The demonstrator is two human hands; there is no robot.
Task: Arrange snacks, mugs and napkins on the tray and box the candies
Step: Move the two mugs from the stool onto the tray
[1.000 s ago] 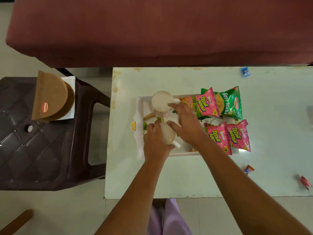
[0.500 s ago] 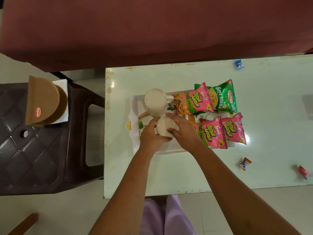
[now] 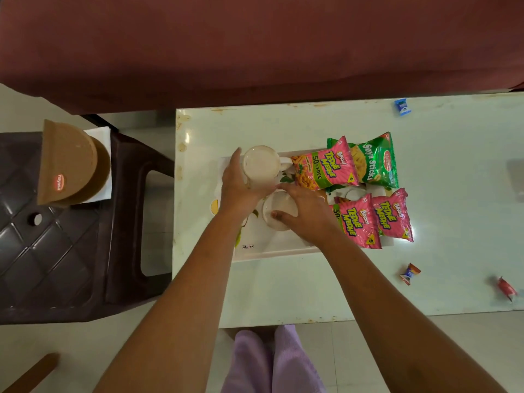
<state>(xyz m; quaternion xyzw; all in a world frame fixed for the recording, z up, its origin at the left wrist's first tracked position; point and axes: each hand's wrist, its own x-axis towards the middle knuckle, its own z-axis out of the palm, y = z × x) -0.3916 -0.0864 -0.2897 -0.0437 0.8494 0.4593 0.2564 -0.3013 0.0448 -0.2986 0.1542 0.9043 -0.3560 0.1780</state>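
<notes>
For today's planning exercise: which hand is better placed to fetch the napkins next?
Probably left. The left hand grips the far mug, on the side of the white napkins on the stool; the right hand grips the near mug.

From my remote feed I log:
- Pale green glossy tabletop (image 3: 283, 290), rust-coloured chips along its far and left edges, soft glare patch (image 3: 412, 231) toward the right.
- Maroon upholstered furniture (image 3: 255, 46) across the far side.
- Dark brown plastic chair (image 3: 71, 265), quilted seat pattern, left.
- Light tiled floor (image 3: 71, 350).
- Brown wooden piece (image 3: 31, 373), bottom-left corner.
</notes>
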